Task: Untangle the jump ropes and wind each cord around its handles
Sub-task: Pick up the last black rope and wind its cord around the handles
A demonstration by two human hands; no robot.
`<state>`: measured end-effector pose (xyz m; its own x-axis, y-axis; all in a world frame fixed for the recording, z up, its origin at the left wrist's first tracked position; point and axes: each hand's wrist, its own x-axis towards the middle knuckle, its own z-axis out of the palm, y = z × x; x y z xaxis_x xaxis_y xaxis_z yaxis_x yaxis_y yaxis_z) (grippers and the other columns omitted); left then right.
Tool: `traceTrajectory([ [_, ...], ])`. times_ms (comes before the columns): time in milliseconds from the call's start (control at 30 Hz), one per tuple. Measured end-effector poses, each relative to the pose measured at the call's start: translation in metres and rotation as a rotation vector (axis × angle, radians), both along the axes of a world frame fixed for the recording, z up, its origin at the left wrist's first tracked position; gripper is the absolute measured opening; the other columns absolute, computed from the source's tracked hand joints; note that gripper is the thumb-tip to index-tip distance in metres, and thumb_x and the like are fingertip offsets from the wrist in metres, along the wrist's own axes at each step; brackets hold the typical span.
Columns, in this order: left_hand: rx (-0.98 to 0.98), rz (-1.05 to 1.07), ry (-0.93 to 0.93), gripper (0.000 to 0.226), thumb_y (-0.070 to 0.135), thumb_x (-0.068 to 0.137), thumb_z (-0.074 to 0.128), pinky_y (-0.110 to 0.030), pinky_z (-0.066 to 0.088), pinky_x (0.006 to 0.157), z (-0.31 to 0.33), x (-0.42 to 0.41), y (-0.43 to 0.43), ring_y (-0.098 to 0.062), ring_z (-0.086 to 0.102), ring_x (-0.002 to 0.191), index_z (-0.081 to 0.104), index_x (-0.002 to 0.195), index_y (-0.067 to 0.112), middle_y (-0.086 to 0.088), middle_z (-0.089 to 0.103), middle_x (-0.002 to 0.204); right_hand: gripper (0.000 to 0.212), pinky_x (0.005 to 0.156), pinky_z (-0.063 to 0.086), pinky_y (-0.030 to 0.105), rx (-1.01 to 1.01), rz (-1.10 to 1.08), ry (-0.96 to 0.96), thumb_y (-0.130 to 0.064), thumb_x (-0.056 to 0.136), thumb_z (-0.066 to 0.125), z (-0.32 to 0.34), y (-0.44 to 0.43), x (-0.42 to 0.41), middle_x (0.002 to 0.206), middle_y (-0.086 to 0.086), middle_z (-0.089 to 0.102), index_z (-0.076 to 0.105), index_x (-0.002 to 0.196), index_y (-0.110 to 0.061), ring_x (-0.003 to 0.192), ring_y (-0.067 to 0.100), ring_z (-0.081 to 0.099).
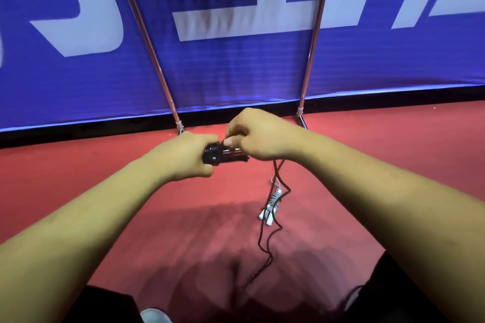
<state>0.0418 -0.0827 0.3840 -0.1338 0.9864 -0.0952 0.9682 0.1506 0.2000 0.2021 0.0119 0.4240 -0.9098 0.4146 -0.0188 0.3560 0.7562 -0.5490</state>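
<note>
Black handles (226,156) level and aloft, loose black cord (275,169) down past wound white rope (273,200).

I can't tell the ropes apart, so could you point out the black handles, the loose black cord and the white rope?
black handles (217,157), head view, on the dark barrel.
black cord (270,257), head view, on its slack lower stretch.
white rope (273,200), head view, on its wound middle.

The blue banner (236,68) is showing only parts of big white characters (78,8), cut off at the upper edge and blurred. No word, brand or number is showing clearly enough to be read.
</note>
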Motion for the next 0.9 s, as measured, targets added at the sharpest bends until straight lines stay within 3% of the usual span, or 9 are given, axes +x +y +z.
traceTrajectory([
  [67,-0.021,-0.070,-0.067,0.026,0.037,0.076,0.078,-0.014,0.033,0.051,0.005,0.012,-0.002,-0.006,0.048,0.058,0.057,0.087,0.026,0.014,0.049,0.058,0.019,0.064,0.046,0.032,0.053,-0.022,0.023,-0.020,0.093,0.059,0.000,0.009,0.003,0.076,0.008,0.067,0.070,0.083,-0.007,0.069,0.020,0.059],
  [167,-0.008,-0.100,-0.205,0.038,0.055,0.075,0.076,-0.019,0.032,0.049,0.014,0.029,-0.007,-0.005,0.043,0.050,0.051,0.069,0.027,0.011,0.042,0.048,0.013,0.065,0.041,0.022,0.024,-0.020,0.076,-0.022,0.092,0.065,0.003,0.020,0.009,0.072,-0.006,0.065,0.073,0.087,-0.013,0.064,0.005,0.056],
  [233,-0.008,-0.148,-0.247,0.034,0.048,0.080,0.074,-0.020,0.031,0.049,0.020,0.035,-0.012,-0.008,0.041,0.049,0.051,0.069,0.026,0.011,0.043,0.048,0.011,0.057,0.039,0.016,-0.109,-0.009,0.123,-0.021,0.087,0.071,0.006,0.026,0.015,0.060,-0.010,0.059,0.074,0.085,-0.010,0.052,0.003,0.049],
  [333,0.099,-0.163,-0.362,0.029,0.046,0.078,0.073,-0.019,0.032,0.050,0.028,0.039,-0.017,-0.007,0.042,0.052,0.057,0.083,0.023,0.015,0.047,0.057,0.013,0.050,0.038,0.019,-0.326,-0.014,0.207,-0.018,0.086,0.073,0.009,0.033,0.024,0.055,-0.005,0.055,0.072,0.083,-0.005,0.049,0.008,0.044],
  [433,0.248,-0.067,-0.519,0.037,0.036,0.079,0.077,-0.016,0.039,0.053,0.038,0.038,-0.020,-0.004,0.049,0.053,0.051,0.105,0.029,0.021,0.058,0.067,0.010,0.051,0.038,0.021,-0.461,-0.045,0.261,-0.008,0.091,0.062,0.005,0.035,0.025,0.066,0.007,0.057,0.068,0.086,-0.001,0.056,0.013,0.047],
  [500,0.280,-0.034,-0.637,0.049,0.023,0.083,0.077,-0.023,0.047,0.051,0.043,0.038,-0.022,-0.008,0.052,0.051,0.047,0.120,0.034,0.017,0.062,0.068,0.017,0.053,0.038,0.026,-0.577,-0.054,0.250,0.001,0.092,0.053,-0.004,0.037,0.023,0.063,0.007,0.054,0.068,0.082,-0.002,0.053,0.015,0.046],
  [600,0.386,0.000,-0.641,0.031,0.022,0.084,0.076,-0.035,0.048,0.049,0.050,0.034,-0.021,-0.015,0.052,0.051,0.058,0.105,0.037,0.009,0.061,0.065,0.029,0.056,0.042,0.027,-0.683,-0.072,0.219,-0.012,0.097,0.054,-0.019,0.038,0.019,0.063,0.005,0.053,0.072,0.075,-0.018,0.056,0.018,0.048],
  [700,0.476,0.142,-0.678,0.021,0.022,0.087,0.073,-0.027,0.039,0.045,0.053,0.018,-0.018,-0.016,0.047,0.049,0.053,0.086,0.028,0.004,0.059,0.060,0.022,0.057,0.049,0.026,-0.748,-0.056,0.140,-0.017,0.101,0.050,-0.029,0.031,0.015,0.063,0.004,0.051,0.064,0.089,-0.006,0.057,0.019,0.051],
  [900,0.492,0.263,-0.695,0.022,0.022,0.086,0.074,-0.031,0.038,0.052,0.056,-0.020,-0.020,-0.020,0.046,0.057,0.055,0.095,0.014,-0.012,0.057,0.071,0.028,0.051,0.037,0.026,-0.743,-0.029,0.112,-0.024,0.103,0.047,-0.017,0.017,0.011,0.059,0.001,0.042,0.059,0.085,-0.006,0.045,0.011,0.036],
])
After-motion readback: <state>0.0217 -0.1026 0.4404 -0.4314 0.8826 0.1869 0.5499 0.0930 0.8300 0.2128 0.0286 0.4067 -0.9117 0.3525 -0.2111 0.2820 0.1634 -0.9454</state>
